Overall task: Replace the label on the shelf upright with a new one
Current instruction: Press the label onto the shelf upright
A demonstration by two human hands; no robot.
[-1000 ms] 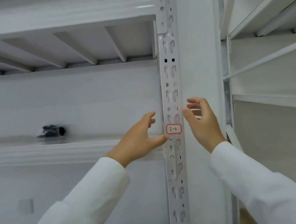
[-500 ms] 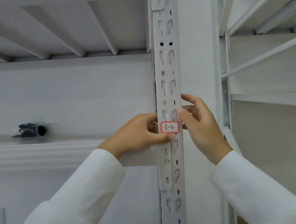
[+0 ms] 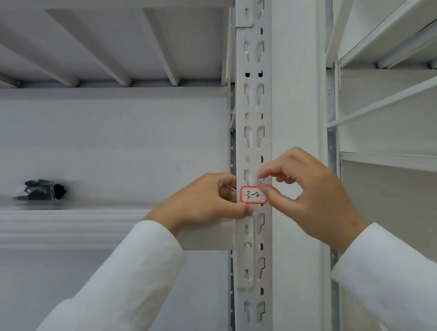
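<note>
- One red-edged label [image 3: 253, 195] stuck on one slotted shelf upright [image 3: 255, 102]
- Two hands: left hand [image 3: 210, 200] curled round the upright beside the label; right hand [image 3: 313, 195] pinching the label's right edge
- One black bundle [image 3: 40, 190] on the shelf [image 3: 56, 220]

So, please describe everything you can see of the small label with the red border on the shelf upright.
The label is a small white rectangle, wider than tall, with a red border and rounded corners; it looks like a paper sticker. It bears black handwriting that seems to read "3-2". It sits flat on the front of the white slotted upright, over its slots. The right hand pinches at its right edge with thumb and forefinger. The left hand holds the upright beside it, thumb just below its left corner.
</note>
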